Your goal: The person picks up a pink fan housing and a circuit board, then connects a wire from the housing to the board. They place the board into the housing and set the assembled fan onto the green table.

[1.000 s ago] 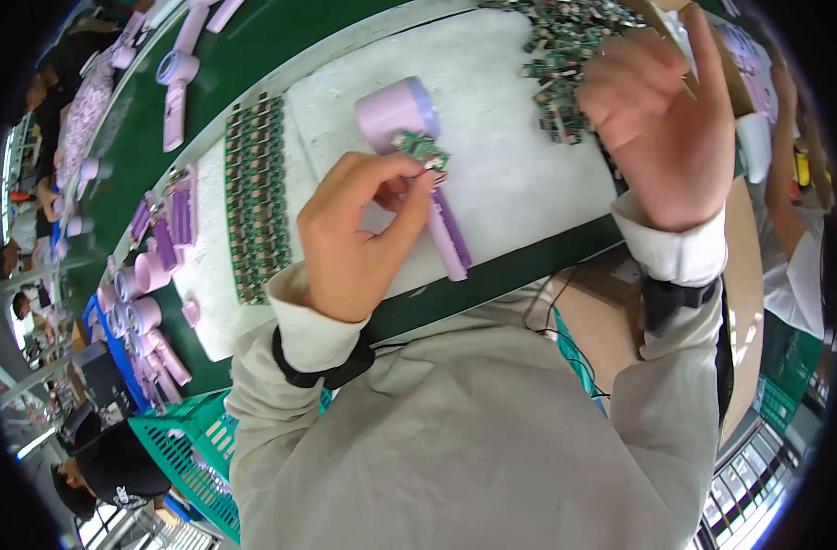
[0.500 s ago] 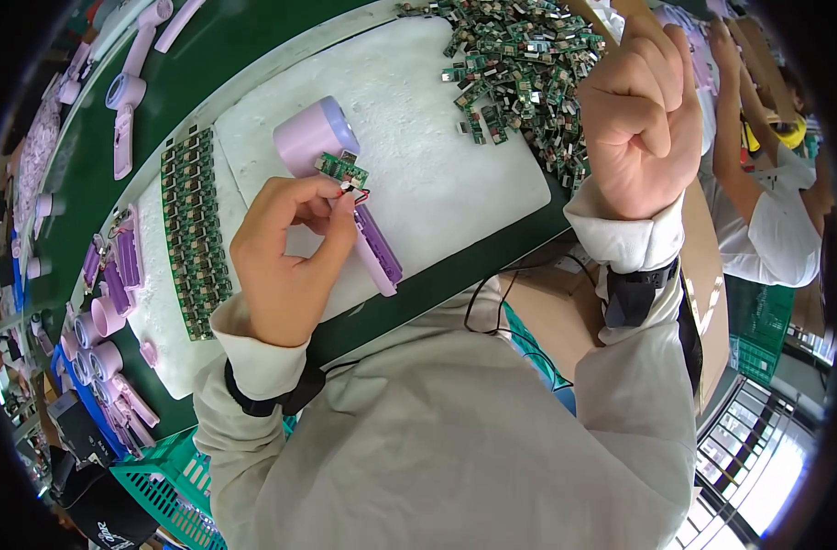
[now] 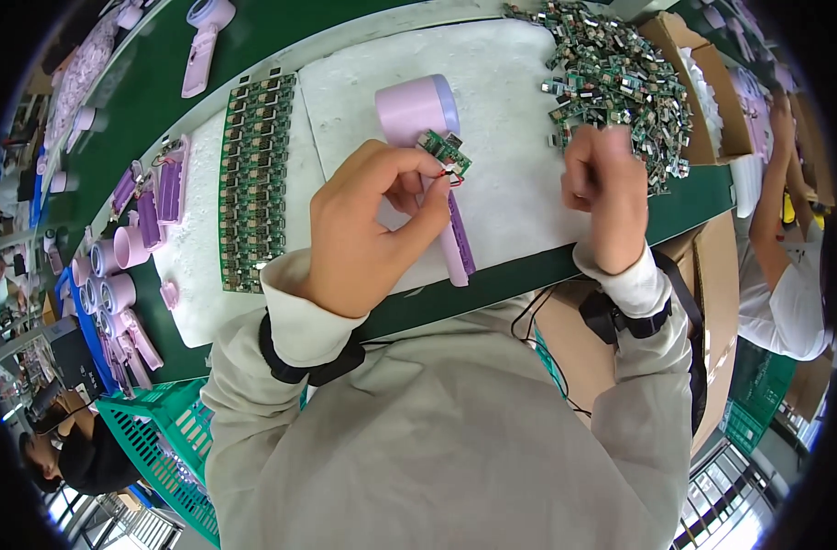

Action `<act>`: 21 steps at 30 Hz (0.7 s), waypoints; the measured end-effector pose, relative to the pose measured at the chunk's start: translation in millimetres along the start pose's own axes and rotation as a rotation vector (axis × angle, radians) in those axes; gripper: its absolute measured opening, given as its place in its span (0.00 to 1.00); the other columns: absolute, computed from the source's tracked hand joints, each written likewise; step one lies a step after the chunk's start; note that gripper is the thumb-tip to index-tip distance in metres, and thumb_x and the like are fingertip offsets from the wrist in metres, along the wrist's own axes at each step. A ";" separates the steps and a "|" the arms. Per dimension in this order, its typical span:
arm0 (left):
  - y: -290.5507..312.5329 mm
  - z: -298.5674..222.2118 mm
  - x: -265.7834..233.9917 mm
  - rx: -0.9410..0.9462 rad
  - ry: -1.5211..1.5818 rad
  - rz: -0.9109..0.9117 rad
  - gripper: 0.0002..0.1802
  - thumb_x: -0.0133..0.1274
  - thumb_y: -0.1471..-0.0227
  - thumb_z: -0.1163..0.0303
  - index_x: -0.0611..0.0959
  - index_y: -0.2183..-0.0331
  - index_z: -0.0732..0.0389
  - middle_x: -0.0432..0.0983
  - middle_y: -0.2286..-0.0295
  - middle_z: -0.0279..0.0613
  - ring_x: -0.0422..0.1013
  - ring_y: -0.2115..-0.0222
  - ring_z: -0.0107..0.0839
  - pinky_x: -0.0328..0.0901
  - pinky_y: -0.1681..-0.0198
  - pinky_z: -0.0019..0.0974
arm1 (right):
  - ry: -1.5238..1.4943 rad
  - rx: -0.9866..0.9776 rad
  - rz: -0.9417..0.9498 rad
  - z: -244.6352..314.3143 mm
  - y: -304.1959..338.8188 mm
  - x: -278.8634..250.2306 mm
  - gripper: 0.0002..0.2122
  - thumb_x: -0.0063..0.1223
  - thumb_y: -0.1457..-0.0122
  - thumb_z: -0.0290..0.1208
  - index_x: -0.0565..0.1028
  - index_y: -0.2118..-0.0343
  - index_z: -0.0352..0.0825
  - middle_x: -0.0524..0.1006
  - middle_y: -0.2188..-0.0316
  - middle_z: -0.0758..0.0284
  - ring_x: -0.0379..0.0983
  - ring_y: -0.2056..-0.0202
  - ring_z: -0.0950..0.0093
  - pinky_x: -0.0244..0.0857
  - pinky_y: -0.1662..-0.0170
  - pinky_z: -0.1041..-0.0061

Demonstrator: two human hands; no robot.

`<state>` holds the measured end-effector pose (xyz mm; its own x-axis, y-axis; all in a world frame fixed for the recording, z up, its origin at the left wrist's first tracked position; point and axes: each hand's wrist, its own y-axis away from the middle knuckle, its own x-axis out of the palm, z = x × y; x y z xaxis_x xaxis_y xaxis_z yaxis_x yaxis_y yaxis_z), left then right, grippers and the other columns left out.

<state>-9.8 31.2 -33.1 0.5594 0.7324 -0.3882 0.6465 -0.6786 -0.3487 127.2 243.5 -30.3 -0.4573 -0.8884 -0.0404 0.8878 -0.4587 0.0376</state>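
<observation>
My left hand (image 3: 368, 225) pinches a small green circuit board (image 3: 444, 154) by its white connector end between thumb and forefinger. Thin red and black wires show at the fingertips. Under the board lies a lilac handheld fan body (image 3: 416, 110) with a round head and a long handle; the handle's open inner side shows a purple strip (image 3: 460, 240). My right hand (image 3: 611, 197) hangs apart from it, over the right part of the white foam mat (image 3: 519, 101). Its fingers are curled and partly blurred, and whatever they may hold is hidden.
Loose green circuit boards (image 3: 624, 78) are heaped at the far right beside an open cardboard box (image 3: 702, 82). Rows of joined boards (image 3: 256, 183) lie left on the mat. Lilac fan parts (image 3: 116, 293) crowd the left edge, above a green basket (image 3: 166, 431). Another person's arm (image 3: 774, 202) shows at right.
My right hand has come down and inward from the upper right, beside the board heap. The left hand still pinches the board; the whole view has shifted, so the table appears farther right.
</observation>
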 end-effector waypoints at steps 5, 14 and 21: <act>1.8 0.6 0.8 -0.019 0.012 0.015 0.10 0.64 0.51 0.81 0.82 0.65 0.63 0.74 0.75 0.38 0.71 0.77 0.25 0.67 0.72 0.28 | 0.449 -0.247 0.119 16.3 -11.3 38.9 0.12 0.53 0.31 0.35 0.78 0.64 0.29 0.76 0.74 0.69 0.68 0.74 0.82 0.63 0.70 0.81; 4.2 3.4 2.4 -0.042 0.116 0.019 0.09 0.62 0.48 0.80 0.81 0.63 0.65 0.73 0.73 0.39 0.71 0.76 0.26 0.67 0.72 0.29 | -0.103 0.100 0.332 8.7 -17.3 36.1 0.11 0.60 0.36 0.26 0.79 0.53 0.27 0.83 0.63 0.66 0.76 0.65 0.80 0.70 0.59 0.79; 9.4 5.4 3.0 -0.127 0.231 0.030 0.07 0.59 0.44 0.80 0.80 0.62 0.66 0.72 0.72 0.40 0.70 0.75 0.27 0.67 0.71 0.30 | -0.300 0.139 0.261 -1.8 -9.1 43.0 0.14 0.60 0.36 0.26 0.78 0.50 0.27 0.83 0.61 0.62 0.79 0.62 0.77 0.73 0.56 0.78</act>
<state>-4.9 26.7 -42.1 0.6732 0.7155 -0.1869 0.6799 -0.6982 -0.2241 99.6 209.5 -34.1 -0.2308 -0.9317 0.2804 0.9698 -0.1971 0.1434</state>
